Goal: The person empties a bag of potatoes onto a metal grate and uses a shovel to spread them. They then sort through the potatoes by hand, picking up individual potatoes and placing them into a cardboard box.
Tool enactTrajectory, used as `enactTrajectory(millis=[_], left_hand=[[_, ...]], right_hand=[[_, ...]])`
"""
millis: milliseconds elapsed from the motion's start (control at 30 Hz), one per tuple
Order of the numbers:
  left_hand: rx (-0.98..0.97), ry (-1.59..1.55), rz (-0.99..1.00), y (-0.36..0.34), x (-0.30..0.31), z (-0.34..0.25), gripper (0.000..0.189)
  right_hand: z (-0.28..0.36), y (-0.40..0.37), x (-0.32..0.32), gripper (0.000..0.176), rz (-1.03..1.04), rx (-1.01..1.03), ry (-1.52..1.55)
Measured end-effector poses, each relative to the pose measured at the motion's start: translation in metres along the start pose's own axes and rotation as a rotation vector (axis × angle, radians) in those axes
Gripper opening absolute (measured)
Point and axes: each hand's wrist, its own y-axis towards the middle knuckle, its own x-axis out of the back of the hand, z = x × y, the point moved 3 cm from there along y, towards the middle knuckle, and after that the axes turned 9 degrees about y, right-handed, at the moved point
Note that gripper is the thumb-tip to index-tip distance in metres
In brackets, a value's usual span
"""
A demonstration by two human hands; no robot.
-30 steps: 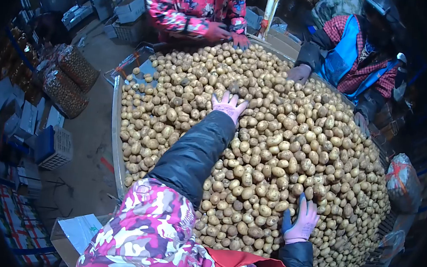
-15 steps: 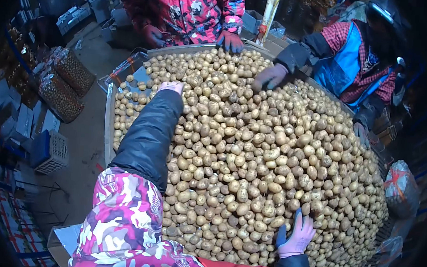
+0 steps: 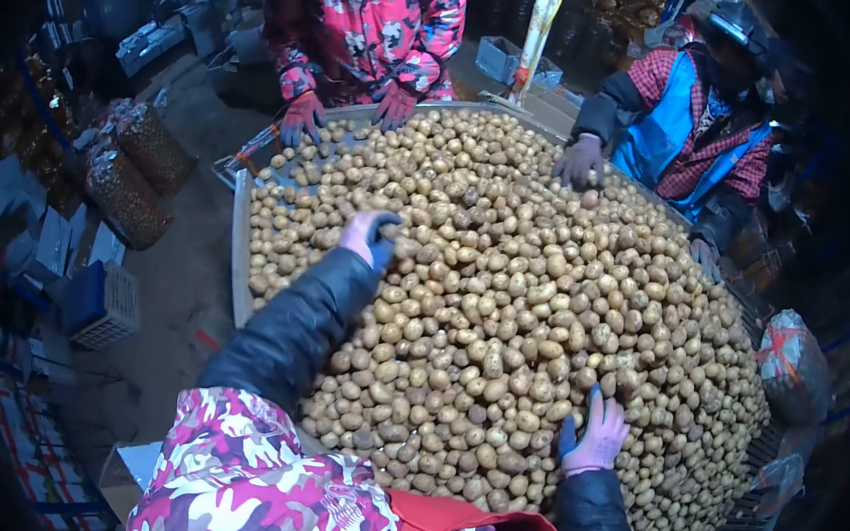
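Note:
A large heap of small potatoes (image 3: 500,321) fills the slatted sorting table in front of me. My left hand (image 3: 369,238), in a pink glove with blue fingers, is over the left part of the heap. It is slightly blurred, its fingers curved and apart, with no potato visible in it. Lower right, my right hand (image 3: 596,437) in a matching glove rests on the potatoes, thumb and fingers spread. Potatoes lie under and around both hands. The table's pale left edge (image 3: 241,251) runs beside the thinner layer of potatoes.
Opposite me, a person in a pink camouflage jacket (image 3: 378,32) has both gloved hands at the far edge. Another in a blue apron (image 3: 655,134) reaches in from the right. Filled net sacks (image 3: 126,192) and a crate (image 3: 107,305) stand left; a tied bag (image 3: 794,364) is right.
My left hand has drawn back toward me from the far left of the heap. My right hand stays about where it was. The opposite person's hands have moved left; the right-hand person's glove has drawn back.

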Motion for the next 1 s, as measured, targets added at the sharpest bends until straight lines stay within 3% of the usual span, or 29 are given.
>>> enactTrajectory(millis=[33, 100, 133, 167, 233, 300, 333, 367, 400, 433, 467, 567, 600, 700, 867, 900, 1000], left_hand=[[0.145, -0.212, 0.058, -0.037, -0.002, -0.045, 0.033], [0.063, -0.422, 0.123, -0.086, -0.035, -0.047, 0.031], [0.268, -0.449, 0.279, -0.119, -0.037, -0.088, 0.029], [0.235, -0.451, 0.322, -0.144, -0.055, -0.094, 0.030], [0.271, -0.506, 0.483, -0.190, -0.080, -0.108, 0.037], [0.369, -0.662, 0.564, -0.229, -0.086, -0.128, 0.050], [0.611, -0.756, 0.645, -0.245, -0.075, -0.153, 0.053], [0.544, -0.745, 0.691, -0.258, -0.075, -0.151, 0.050], [0.542, -0.714, 0.732, -0.269, -0.073, -0.148, 0.047], [0.544, -0.678, 0.777, -0.280, -0.071, -0.145, 0.045], [0.387, -0.611, 0.769, -0.284, -0.071, -0.145, 0.044], [0.401, -0.524, 0.875, -0.292, -0.052, -0.144, 0.046], [0.413, -0.590, 0.859, -0.294, -0.051, -0.143, 0.055], [0.483, -0.687, 1.040, -0.287, -0.023, -0.183, 0.048], [0.284, -0.678, 1.104, -0.288, -0.033, -0.192, 0.043], [0.420, -0.725, 1.138, -0.290, -0.040, -0.192, 0.034], [0.562, -0.743, 1.161, -0.289, -0.052, -0.199, 0.028]], right_hand=[[-0.001, 0.000, -0.001, 0.070, -0.044, 0.034, -0.019], [-0.002, -0.002, -0.004, 0.070, -0.026, 0.004, -0.004], [0.000, -0.002, -0.003, 0.070, -0.017, -0.017, 0.007], [0.001, -0.002, -0.002, 0.070, -0.008, -0.039, 0.016], [0.009, -0.012, -0.011, 0.070, -0.053, -0.059, -0.036], [0.050, -0.025, -0.007, 0.070, -0.238, 0.022, 0.084], [0.080, -0.029, 0.006, 0.071, -0.183, 0.099, 0.300], [0.101, -0.042, 0.004, 0.071, -0.146, 0.210, 0.266], [0.124, -0.045, 0.006, 0.068, -0.041, 0.282, 0.572], [0.141, -0.048, 0.004, 0.063, 0.098, 0.369, 0.631], [0.146, -0.052, -0.006, 0.060, 0.108, 0.405, 0.665], [0.156, -0.052, -0.006, 0.053, 0.138, 0.451, 0.677], [0.158, -0.049, -0.001, 0.051, 0.186, 0.487, 0.663], [0.159, -0.044, 0.003, 0.051, 0.224, 0.526, 0.699], [0.157, -0.035, 0.020, 0.043, 0.395, 0.561, 0.638], [0.153, -0.035, 0.021, 0.041, 0.448, 0.562, 0.593], [0.138, -0.038, 0.008, 0.037, 0.381, 0.548, 0.640]])
